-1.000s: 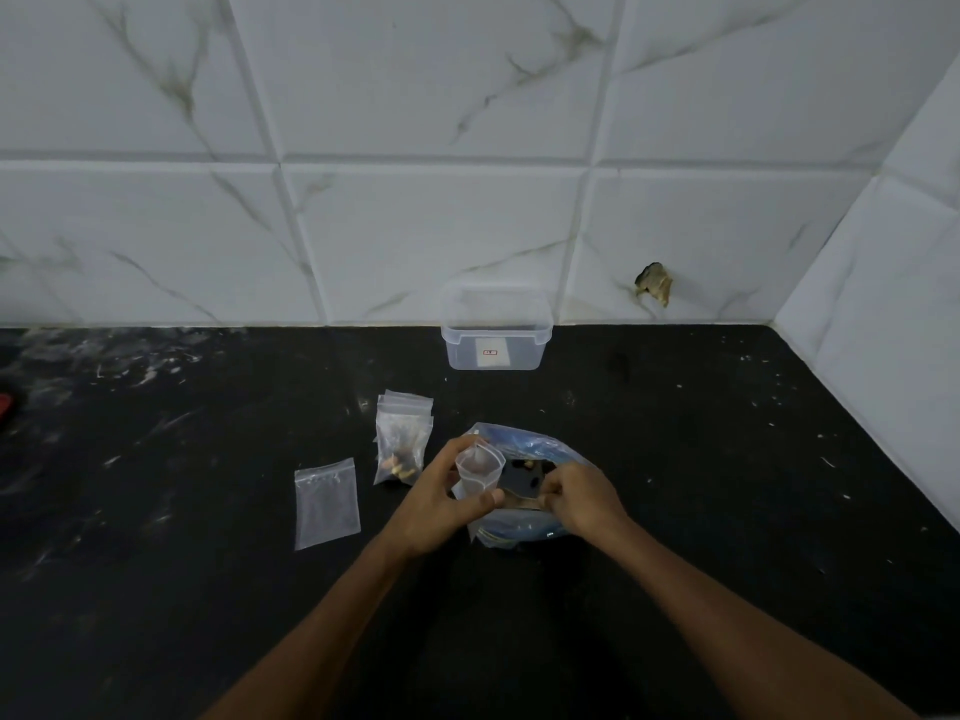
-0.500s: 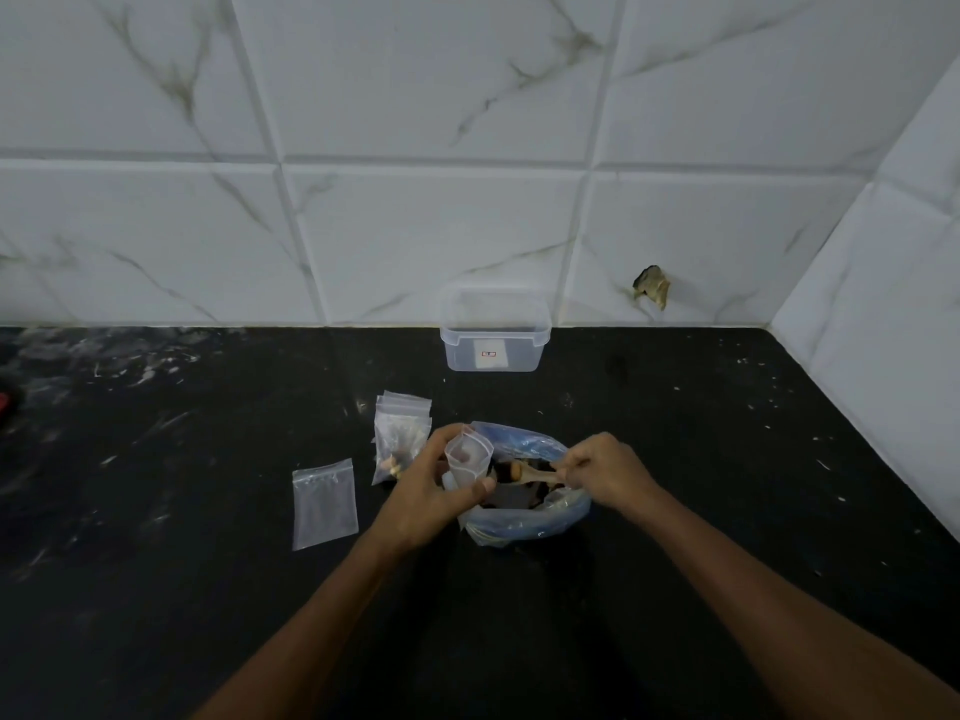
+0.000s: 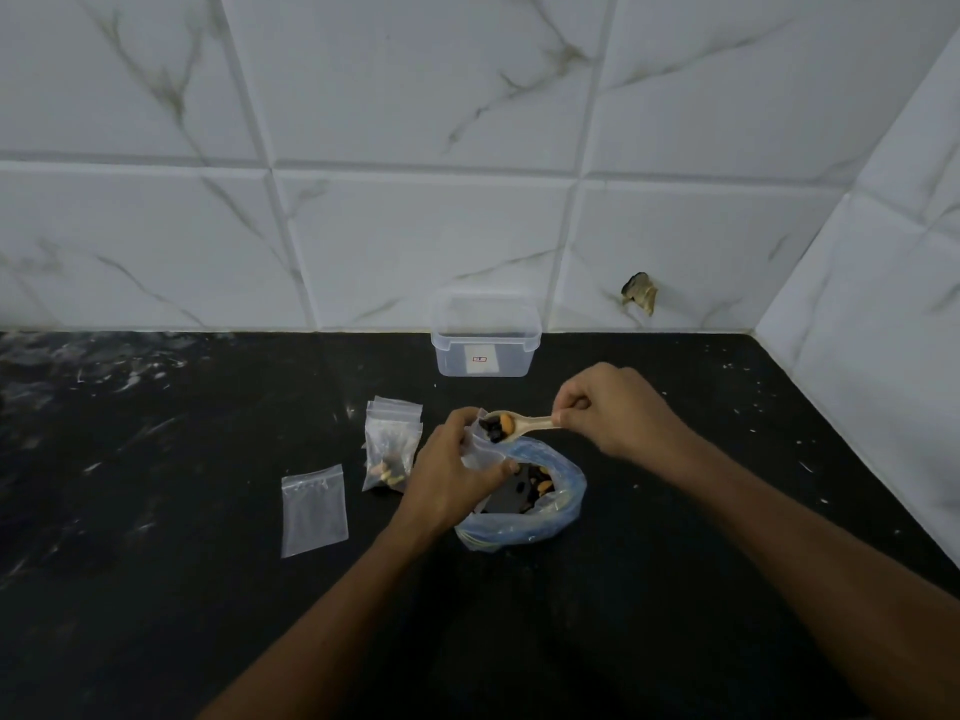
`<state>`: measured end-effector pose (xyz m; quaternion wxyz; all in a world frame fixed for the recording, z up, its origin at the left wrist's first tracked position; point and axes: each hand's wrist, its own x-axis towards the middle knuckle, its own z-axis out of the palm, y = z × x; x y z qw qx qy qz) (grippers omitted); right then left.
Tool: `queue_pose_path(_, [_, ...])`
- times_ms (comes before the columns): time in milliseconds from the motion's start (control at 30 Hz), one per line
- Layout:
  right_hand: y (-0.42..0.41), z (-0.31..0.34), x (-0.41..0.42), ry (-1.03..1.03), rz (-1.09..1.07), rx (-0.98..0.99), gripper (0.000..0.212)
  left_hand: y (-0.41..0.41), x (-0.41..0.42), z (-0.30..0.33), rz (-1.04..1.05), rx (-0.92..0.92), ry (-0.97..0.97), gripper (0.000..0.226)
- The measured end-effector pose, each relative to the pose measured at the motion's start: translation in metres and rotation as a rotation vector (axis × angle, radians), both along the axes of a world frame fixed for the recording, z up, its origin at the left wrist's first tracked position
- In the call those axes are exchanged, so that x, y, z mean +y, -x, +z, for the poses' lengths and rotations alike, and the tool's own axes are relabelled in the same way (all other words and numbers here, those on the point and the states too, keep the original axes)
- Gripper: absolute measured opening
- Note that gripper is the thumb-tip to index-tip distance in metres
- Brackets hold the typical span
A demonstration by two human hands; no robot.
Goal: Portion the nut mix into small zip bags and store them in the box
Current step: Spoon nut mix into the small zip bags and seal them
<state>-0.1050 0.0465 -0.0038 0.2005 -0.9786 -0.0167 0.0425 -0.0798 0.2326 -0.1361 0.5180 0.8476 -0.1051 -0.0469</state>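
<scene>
Head view: the right hand (image 3: 608,410) has lifted the wooden spoon (image 3: 522,426) out of the blue nut-mix bag (image 3: 550,517), now loaded, to the mouth of the small zip bag (image 3: 480,449) gripped by the left hand (image 3: 449,480). Tipping comes next. Filled bags (image 3: 389,444) lie beside; the box (image 3: 485,337) waits behind on the table (image 3: 156,615).

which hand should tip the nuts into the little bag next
Right. The right hand already pinches the spoon, loaded at the small bag's mouth; the left hand holds that bag open.
</scene>
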Motion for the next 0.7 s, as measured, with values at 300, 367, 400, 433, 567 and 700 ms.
queue_pose_path(300, [0.021,-0.015,0.034,0.531,0.480,-0.415,0.025,0.003,-0.005,-0.004,-0.001,0.013,0.114,0.066])
queue_pose_path(367, [0.022,-0.013,0.031,0.472,0.476,-0.442,0.034,0.002,-0.004,-0.003,0.002,0.025,0.130,0.066])
queue_pose_path(400, [0.021,-0.015,0.029,0.445,0.474,-0.449,0.033,0.003,-0.003,-0.002,0.008,0.033,0.136,0.065])
queue_pose_path(433, [0.021,-0.016,0.026,0.408,0.455,-0.454,0.029,0.004,-0.003,-0.001,0.016,0.042,0.146,0.063])
queue_pose_path(567, [0.013,-0.006,0.007,0.110,0.188,-0.465,0.006,0.009,0.003,0.007,0.053,0.072,0.210,0.047])
queue_pose_path(700, [0.003,-0.019,-0.011,0.004,0.018,-0.309,0.015,0.014,0.016,0.005,0.044,0.108,0.273,0.040])
